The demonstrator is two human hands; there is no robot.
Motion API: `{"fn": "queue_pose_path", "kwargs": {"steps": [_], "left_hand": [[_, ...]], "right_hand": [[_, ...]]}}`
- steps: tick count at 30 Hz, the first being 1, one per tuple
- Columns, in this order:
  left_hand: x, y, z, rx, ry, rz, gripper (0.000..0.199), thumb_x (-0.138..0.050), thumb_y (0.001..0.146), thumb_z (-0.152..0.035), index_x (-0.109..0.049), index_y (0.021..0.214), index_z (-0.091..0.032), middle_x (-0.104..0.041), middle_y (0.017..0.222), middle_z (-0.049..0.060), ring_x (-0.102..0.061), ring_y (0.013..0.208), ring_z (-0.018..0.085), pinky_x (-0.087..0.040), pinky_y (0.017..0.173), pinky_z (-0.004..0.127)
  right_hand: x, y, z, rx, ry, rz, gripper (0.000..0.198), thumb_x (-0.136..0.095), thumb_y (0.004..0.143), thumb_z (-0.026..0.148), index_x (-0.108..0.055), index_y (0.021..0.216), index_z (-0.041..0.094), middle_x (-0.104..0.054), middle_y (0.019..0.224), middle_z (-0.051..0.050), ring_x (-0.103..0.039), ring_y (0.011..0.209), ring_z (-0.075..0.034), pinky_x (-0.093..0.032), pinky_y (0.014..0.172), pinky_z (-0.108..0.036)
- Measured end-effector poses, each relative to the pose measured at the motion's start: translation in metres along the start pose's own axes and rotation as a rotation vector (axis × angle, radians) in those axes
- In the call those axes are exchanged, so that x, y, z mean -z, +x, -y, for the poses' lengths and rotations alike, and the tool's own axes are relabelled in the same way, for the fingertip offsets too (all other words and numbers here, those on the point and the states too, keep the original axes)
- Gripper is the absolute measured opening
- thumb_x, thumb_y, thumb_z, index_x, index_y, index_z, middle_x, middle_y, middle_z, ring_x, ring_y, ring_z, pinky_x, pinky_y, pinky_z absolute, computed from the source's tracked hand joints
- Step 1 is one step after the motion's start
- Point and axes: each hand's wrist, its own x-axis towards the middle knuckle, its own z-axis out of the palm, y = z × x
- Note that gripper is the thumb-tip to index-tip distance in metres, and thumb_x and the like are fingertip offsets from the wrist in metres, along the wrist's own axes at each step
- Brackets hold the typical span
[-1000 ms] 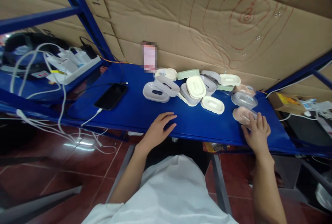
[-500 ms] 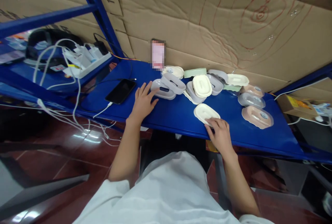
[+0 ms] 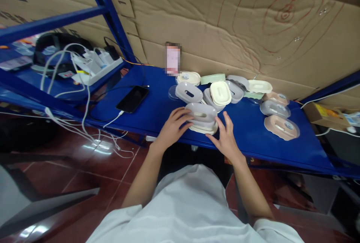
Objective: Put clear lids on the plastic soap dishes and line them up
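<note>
In the head view, a grey oval soap-dish tray [image 3: 207,111] with a slot sits over a cream oval soap-dish piece [image 3: 203,129] near the front edge of the blue shelf. My left hand [image 3: 176,125] grips the left side of the grey tray, its fingers bent along the rim. On the other side, my right hand [image 3: 226,134] has its index finger against the tray's right end and its thumb at the cream piece's edge. Just behind lies another grey slotted tray [image 3: 194,90], resting partly on a clear cover [image 3: 173,93].
Behind are a cream lid [image 3: 221,93], a green piece [image 3: 213,79] and more grey pieces. Pink dishes [image 3: 282,127] and a grey dish [image 3: 275,108] stand at right. A black phone [image 3: 132,99] with a white cable lies at left. A screen [image 3: 173,59] leans against the cardboard [image 3: 202,18].
My left hand has moved right, bringing a grey slotted tray over the cream piece. My right hand has shifted left along with the cream piece. Both hands are now close together.
</note>
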Motion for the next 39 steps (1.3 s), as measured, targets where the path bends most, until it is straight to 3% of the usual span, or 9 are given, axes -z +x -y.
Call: {"fn": "queue_pose_path", "kwargs": {"steps": [3, 9, 15, 18, 22, 28, 31, 35, 39], "left_hand": [[-0.013, -0.002, -0.004, -0.057, -0.043, 0.065, 0.022, -0.062, 0.108, -0.034, -0.075, 0.125, -0.028, -0.070, 0.140, 0.008, -0.056, 0.143, 0.029, -0.050, 0.123, 0.055], [-0.028, -0.007, -0.002, -0.024, 0.008, 0.150, 0.023, -0.071, 0.102, -0.031, -0.076, 0.125, -0.029, -0.070, 0.139, 0.008, -0.057, 0.137, 0.031, -0.051, 0.120, 0.056], [-0.031, -0.013, -0.001, -0.030, 0.012, 0.120, 0.022, -0.069, 0.104, -0.033, -0.076, 0.123, -0.027, -0.068, 0.140, 0.007, -0.052, 0.140, 0.029, -0.048, 0.123, 0.052], [-0.029, -0.014, -0.002, -0.005, -0.015, 0.105, 0.017, -0.074, 0.100, -0.037, -0.077, 0.115, -0.027, -0.069, 0.136, 0.007, -0.056, 0.136, 0.029, -0.048, 0.121, 0.051], [-0.023, -0.013, -0.009, 0.031, 0.010, 0.101, 0.014, -0.077, 0.097, -0.038, -0.077, 0.104, -0.027, -0.067, 0.137, 0.009, -0.058, 0.136, 0.031, -0.045, 0.121, 0.054], [-0.016, -0.011, -0.021, 0.133, 0.187, 0.100, 0.020, -0.076, 0.096, -0.040, -0.073, 0.108, -0.024, -0.038, 0.174, 0.013, -0.027, 0.164, 0.045, -0.015, 0.129, 0.076], [-0.020, -0.012, -0.017, 0.188, 0.216, 0.120, 0.026, -0.071, 0.100, -0.043, -0.069, 0.117, -0.024, -0.040, 0.173, 0.016, -0.028, 0.164, 0.044, -0.019, 0.128, 0.075], [-0.027, -0.015, -0.010, 0.194, 0.218, 0.096, 0.031, -0.070, 0.100, -0.048, -0.069, 0.120, -0.025, -0.047, 0.166, 0.017, -0.042, 0.156, 0.040, -0.027, 0.126, 0.067], [-0.028, -0.016, -0.011, 0.202, 0.243, 0.058, 0.029, -0.073, 0.099, -0.048, -0.070, 0.118, -0.027, -0.051, 0.162, 0.016, -0.041, 0.156, 0.040, -0.018, 0.130, 0.070]], "right_hand": [[0.003, 0.001, -0.006, 0.045, -0.027, 0.094, 0.067, -0.061, 0.108, 0.044, -0.036, 0.169, 0.034, -0.031, 0.178, -0.013, -0.024, 0.168, -0.038, -0.033, 0.131, -0.069], [0.003, -0.001, -0.011, 0.038, -0.011, 0.123, 0.040, -0.057, 0.109, 0.041, -0.067, 0.146, 0.029, -0.063, 0.156, -0.009, -0.047, 0.156, -0.032, -0.046, 0.126, -0.058], [0.017, 0.006, -0.016, 0.061, -0.026, 0.104, 0.040, -0.048, 0.113, 0.039, -0.067, 0.146, 0.028, -0.061, 0.160, -0.007, -0.052, 0.152, -0.030, -0.045, 0.124, -0.054], [0.025, 0.033, -0.031, 0.040, -0.055, 0.075, 0.044, -0.042, 0.113, 0.033, -0.061, 0.152, 0.027, -0.062, 0.159, -0.007, -0.050, 0.153, -0.029, -0.043, 0.125, -0.055], [0.011, 0.108, -0.045, 0.173, -0.102, 0.260, 0.053, -0.041, 0.108, 0.016, -0.057, 0.157, 0.026, -0.062, 0.159, -0.007, -0.050, 0.151, -0.029, -0.038, 0.124, -0.056], [-0.044, 0.211, -0.029, 0.323, -0.146, 0.473, 0.065, -0.059, 0.095, 0.006, -0.050, 0.160, 0.013, -0.047, 0.169, -0.019, -0.042, 0.157, -0.035, -0.027, 0.128, -0.061], [-0.058, 0.223, -0.027, 0.328, -0.102, 0.554, 0.061, -0.074, 0.094, 0.020, -0.056, 0.152, 0.013, -0.056, 0.158, -0.020, -0.048, 0.149, -0.038, -0.034, 0.124, -0.059], [-0.063, 0.218, -0.028, 0.284, -0.123, 0.522, 0.063, -0.079, 0.095, 0.041, -0.057, 0.147, 0.014, -0.059, 0.145, -0.019, -0.061, 0.128, -0.038, -0.046, 0.111, -0.053], [-0.054, 0.221, -0.019, 0.237, -0.121, 0.542, 0.059, -0.072, 0.099, 0.042, -0.054, 0.147, 0.013, -0.055, 0.149, -0.020, -0.066, 0.118, -0.037, -0.052, 0.102, -0.052]]}}
